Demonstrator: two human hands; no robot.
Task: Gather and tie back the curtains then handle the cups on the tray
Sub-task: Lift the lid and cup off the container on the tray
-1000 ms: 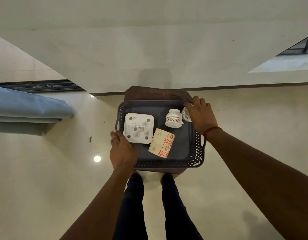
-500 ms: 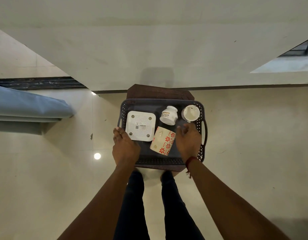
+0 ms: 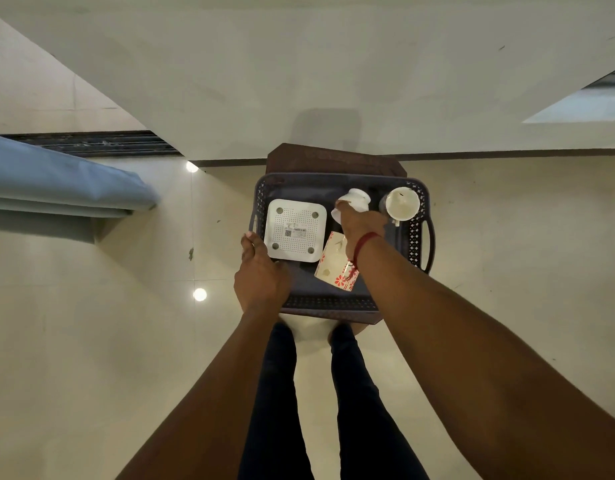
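A dark perforated tray (image 3: pixel 416 237) sits on a brown stool below me. At its back right an upright white cup (image 3: pixel 402 203) shows its open mouth. Left of it, an upside-down white patterned cup (image 3: pixel 358 199) is gripped by my right hand (image 3: pixel 359 225), whose fingers curl round its lower part. A cream cup with red flowers (image 3: pixel 333 263) lies on its side in the tray's middle, partly under my right wrist. My left hand (image 3: pixel 261 275) holds the tray's front left rim. The blue curtain (image 3: pixel 56 178) hangs gathered at the left.
A white square perforated device (image 3: pixel 295 230) lies in the tray's left half. The brown stool (image 3: pixel 333 157) stands against a pale wall. My legs (image 3: pixel 316 393) are right in front of the stool on the pale tiled floor.
My right hand came back from the far right cup, now standing upright, passed over the tray's front and reached forward to grip the upside-down patterned cup. The left hand stayed on the rim.
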